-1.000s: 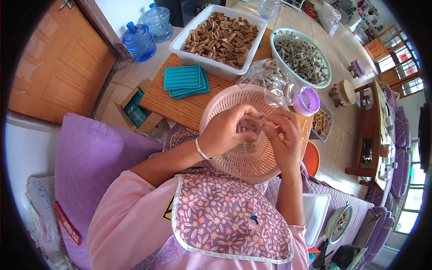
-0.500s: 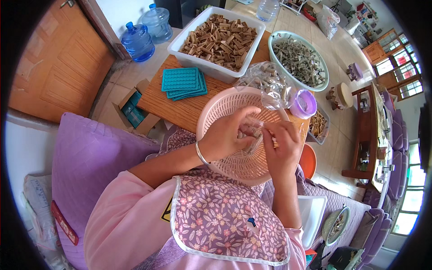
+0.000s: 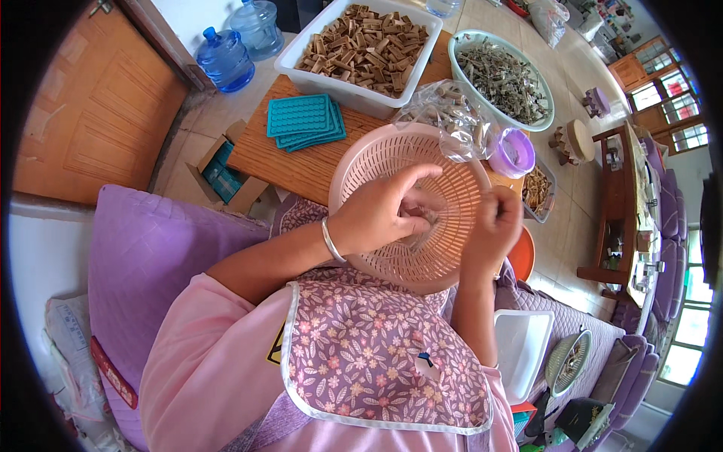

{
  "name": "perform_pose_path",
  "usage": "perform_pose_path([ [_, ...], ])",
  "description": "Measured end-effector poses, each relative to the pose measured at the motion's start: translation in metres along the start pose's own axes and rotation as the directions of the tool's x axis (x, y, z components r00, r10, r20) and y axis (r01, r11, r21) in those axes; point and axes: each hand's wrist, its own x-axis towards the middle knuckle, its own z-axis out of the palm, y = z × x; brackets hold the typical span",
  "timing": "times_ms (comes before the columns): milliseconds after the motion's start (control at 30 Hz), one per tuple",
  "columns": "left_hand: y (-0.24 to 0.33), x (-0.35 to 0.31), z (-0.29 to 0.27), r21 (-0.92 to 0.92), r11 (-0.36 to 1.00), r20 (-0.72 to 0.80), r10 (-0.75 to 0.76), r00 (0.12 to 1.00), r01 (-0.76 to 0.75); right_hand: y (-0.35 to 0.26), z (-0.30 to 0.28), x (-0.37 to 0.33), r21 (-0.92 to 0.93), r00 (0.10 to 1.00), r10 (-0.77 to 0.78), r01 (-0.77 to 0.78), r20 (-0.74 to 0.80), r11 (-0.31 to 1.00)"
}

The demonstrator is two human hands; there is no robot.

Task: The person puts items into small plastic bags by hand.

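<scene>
My left hand is over the pink slotted plastic basket, its thumb and fingers curled in. Something small and partly see-through is in its grasp, too blurred to name. At the basket's right rim, my right hand is closed with its fingers pinched together; what they hold, if anything, is hidden. A clear plastic bag with brownish pieces in it rests at the basket's far rim. Beside the bag, nearest my right hand, stands a small purple tub.
The wooden table also bears a white bin of brown pieces, stacked teal trays and a pale green basin of grey-green pieces. An orange bucket is at the right. Water jugs stand by the door.
My hands have drawn apart: the right one moved from close beside the left, where both touched a clear film-like thing, out to the basket's right rim. The view has shifted slightly.
</scene>
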Motion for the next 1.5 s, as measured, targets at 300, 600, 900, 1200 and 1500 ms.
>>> perform_pose_path([
  [300, -0.025, -0.005, 0.015, -0.543, 0.831, -0.091, -0.204, 0.975, 0.123, 0.020, -0.031, -0.027, 0.692, 0.911, 0.282, -0.412, 0.301, 0.593],
  [600, -0.027, -0.005, 0.018, -0.468, 0.878, -0.107, -0.171, 0.979, 0.102, 0.008, -0.002, -0.032, 0.493, 0.878, 0.286, -0.457, 0.383, 0.740],
  [900, -0.026, -0.005, 0.009, -0.225, 0.973, -0.195, -0.101, 0.976, 0.056, 0.019, -0.003, -0.030, 0.587, 0.828, 0.313, -0.553, 0.466, 0.591],
  [1200, -0.013, -0.011, -0.004, -0.224, 0.957, -0.058, 0.178, 0.982, -0.186, 0.010, -0.001, -0.030, 0.727, 0.790, 0.231, -0.614, 0.569, 0.307],
  [1500, 0.004, -0.012, -0.015, 0.150, 0.909, 0.056, 0.384, 0.922, -0.388, 0.008, -0.010, -0.031, 0.724, 0.744, 0.180, -0.668, 0.644, 0.171],
])
